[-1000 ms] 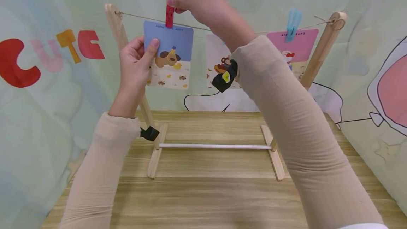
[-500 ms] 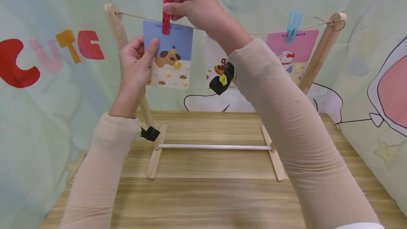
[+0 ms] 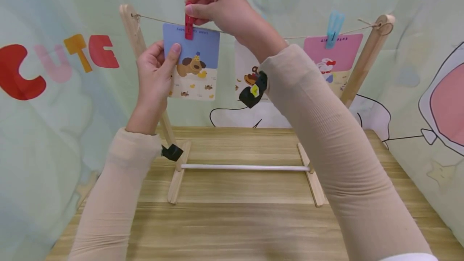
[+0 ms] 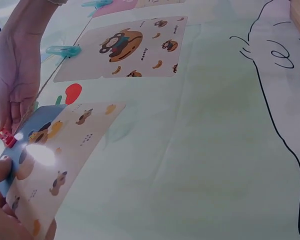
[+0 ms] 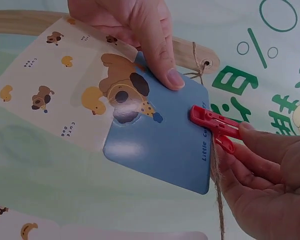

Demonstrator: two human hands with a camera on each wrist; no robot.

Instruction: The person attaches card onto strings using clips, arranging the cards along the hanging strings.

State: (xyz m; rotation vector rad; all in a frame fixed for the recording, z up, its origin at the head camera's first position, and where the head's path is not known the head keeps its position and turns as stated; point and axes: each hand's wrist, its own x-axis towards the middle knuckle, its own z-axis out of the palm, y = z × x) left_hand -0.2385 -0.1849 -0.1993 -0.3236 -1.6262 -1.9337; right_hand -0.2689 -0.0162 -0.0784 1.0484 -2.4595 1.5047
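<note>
Three cards hang along a string [image 3: 232,32] stretched between the posts of a wooden rack [image 3: 134,35] on the bench [image 3: 239,220]. The left hand [image 3: 155,71] pinches the left edge of the blue card [image 3: 192,61], thumb on its face, fingers behind. The right hand [image 3: 217,3] pinches a red peg [image 3: 189,25] at the card's top edge, right on the string. The card shows a brown dog and small ducks.

The right wrist view lets "Little" be read beside the peg [image 5: 215,127]; the rest of that line is hidden. It also shows the string's knot at a hole in the post. The head view instead shows "CUTE" [image 3: 58,61] in big letters on the backdrop, and a pink card [image 3: 335,57] under a light blue peg [image 3: 333,27] at the far right. The middle card [image 4: 122,47], half hidden by the right arm from the head, lies plain in the left wrist view: a brown animal, bananas, a teal peg [image 4: 62,50]. Its small print is too blurred to read.
</note>
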